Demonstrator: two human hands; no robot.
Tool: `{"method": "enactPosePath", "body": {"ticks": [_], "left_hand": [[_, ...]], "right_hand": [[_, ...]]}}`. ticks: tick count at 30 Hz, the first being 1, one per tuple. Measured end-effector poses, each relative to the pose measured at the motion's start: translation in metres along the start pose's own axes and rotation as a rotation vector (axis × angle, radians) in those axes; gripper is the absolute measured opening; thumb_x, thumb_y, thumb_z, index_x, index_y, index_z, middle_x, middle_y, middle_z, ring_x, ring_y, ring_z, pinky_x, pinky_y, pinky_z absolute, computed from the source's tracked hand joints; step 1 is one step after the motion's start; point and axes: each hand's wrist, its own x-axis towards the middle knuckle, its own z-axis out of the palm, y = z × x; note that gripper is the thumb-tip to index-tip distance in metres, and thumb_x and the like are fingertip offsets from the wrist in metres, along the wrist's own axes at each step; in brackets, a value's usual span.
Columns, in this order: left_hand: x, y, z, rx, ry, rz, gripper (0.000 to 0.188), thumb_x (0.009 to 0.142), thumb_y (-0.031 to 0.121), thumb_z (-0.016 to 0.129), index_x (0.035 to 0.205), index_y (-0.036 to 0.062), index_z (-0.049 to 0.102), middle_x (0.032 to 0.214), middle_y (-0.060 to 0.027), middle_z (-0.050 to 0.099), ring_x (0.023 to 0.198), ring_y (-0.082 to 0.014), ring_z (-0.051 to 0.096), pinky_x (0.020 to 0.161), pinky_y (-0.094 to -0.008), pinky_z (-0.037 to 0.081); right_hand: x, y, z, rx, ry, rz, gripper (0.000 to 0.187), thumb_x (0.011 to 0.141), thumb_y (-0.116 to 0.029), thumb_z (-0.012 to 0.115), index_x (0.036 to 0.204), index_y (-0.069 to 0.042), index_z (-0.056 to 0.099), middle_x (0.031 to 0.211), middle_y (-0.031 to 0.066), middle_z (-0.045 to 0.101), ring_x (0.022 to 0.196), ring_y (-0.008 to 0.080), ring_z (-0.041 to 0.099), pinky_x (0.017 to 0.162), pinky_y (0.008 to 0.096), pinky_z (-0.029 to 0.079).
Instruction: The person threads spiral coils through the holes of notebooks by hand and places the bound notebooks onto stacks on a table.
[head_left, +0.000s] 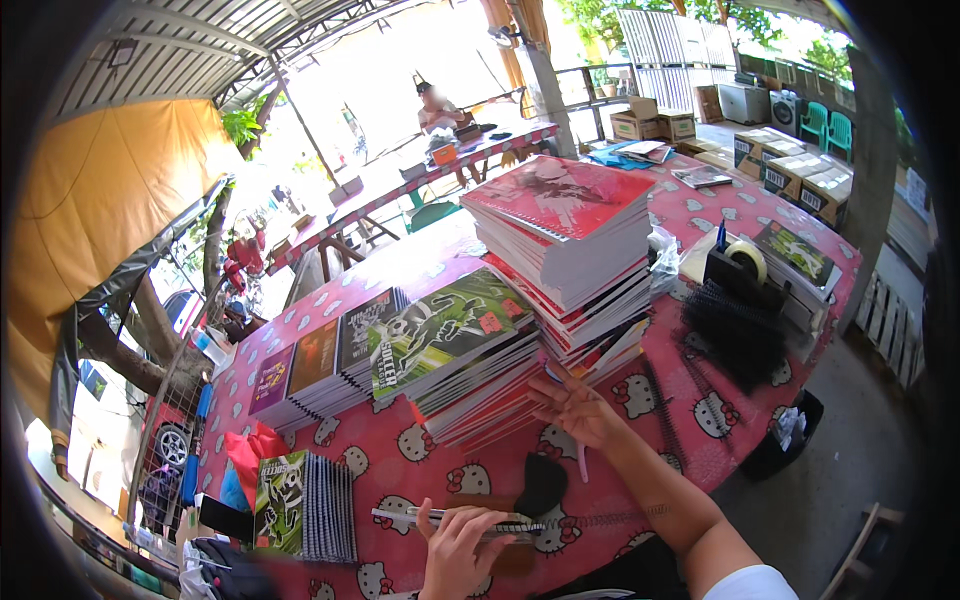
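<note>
My left hand [465,545] is closed around a thin notebook [400,517] held edge-up near the table's front edge. A dark spiral coil [610,518] runs out to the right from the notebook's edge. My right hand [580,412] is open, fingers spread beside the lower edge of a tall stack of red-covered books [560,200]; whether it touches them I cannot tell. Just below that hand is a thin pink strip [582,465]. A black rounded object [541,485] lies between the hands. Left of my right hand stands a stack of green-covered notebooks [450,330].
A pile of black coils [735,335] and a tape dispenser [745,262] lie at right. Bound notebooks [305,505] stand at front left; more notebook stacks [320,360] sit behind. A person [437,110] is at a far table. Cardboard boxes [800,170] stand at back right.
</note>
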Motion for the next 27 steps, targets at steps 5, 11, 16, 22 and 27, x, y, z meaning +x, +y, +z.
{"method": "enactPosePath", "body": {"ticks": [5,11,16,22,27], "left_hand": [[-0.003,-0.015,0.005,0.024,-0.064,0.010,0.014,0.077,0.024,0.067,0.086,0.0138,0.064,0.083,-0.0005,0.063,0.085,-0.0175,0.059,0.101,-0.0388,0.019],[-0.004,-0.024,0.005,0.003,-0.075,0.042,0.016,0.078,0.028,0.066,0.084,0.0136,0.064,0.082,-0.0014,0.064,0.083,-0.0181,0.059,0.094,-0.0382,0.025],[-0.003,-0.018,0.003,-0.117,-0.048,0.025,0.019,0.075,0.025,0.070,0.088,0.0128,0.062,0.083,-0.0006,0.064,0.082,-0.0183,0.059,0.091,-0.0371,0.027],[-0.005,-0.021,0.003,-0.088,-0.056,0.032,0.022,0.073,0.018,0.072,0.091,0.0119,0.060,0.083,0.0001,0.065,0.081,-0.0182,0.059,0.089,-0.0351,0.029],[-0.004,-0.020,0.004,-0.082,-0.055,0.032,0.021,0.073,0.017,0.071,0.091,0.0123,0.060,0.083,-0.0001,0.065,0.081,-0.0183,0.059,0.089,-0.0357,0.029]], "right_hand": [[-0.001,-0.001,0.000,0.003,0.012,0.002,0.080,0.073,0.014,0.045,0.143,-0.013,0.020,0.141,0.0174,0.034,0.127,0.0284,0.038,0.103,0.0427,0.036],[0.000,-0.001,-0.002,0.023,0.003,0.008,0.077,0.073,0.014,0.044,0.142,-0.013,0.022,0.140,0.0167,0.035,0.128,0.0283,0.038,0.103,0.0422,0.036],[-0.001,0.001,-0.004,0.015,0.009,-0.014,0.061,0.072,0.014,0.044,0.128,-0.010,0.041,0.138,0.0164,0.038,0.126,0.0283,0.039,0.102,0.0418,0.037],[0.001,0.000,-0.001,0.011,0.030,-0.006,0.030,0.074,0.013,0.047,0.093,-0.009,0.056,0.130,0.0180,0.048,0.122,0.0278,0.045,0.101,0.0414,0.039],[0.000,0.002,-0.004,0.014,0.084,-0.032,0.015,0.082,0.004,0.052,0.084,-0.010,0.056,0.120,0.0174,0.056,0.117,0.0280,0.050,0.099,0.0406,0.041]]}}
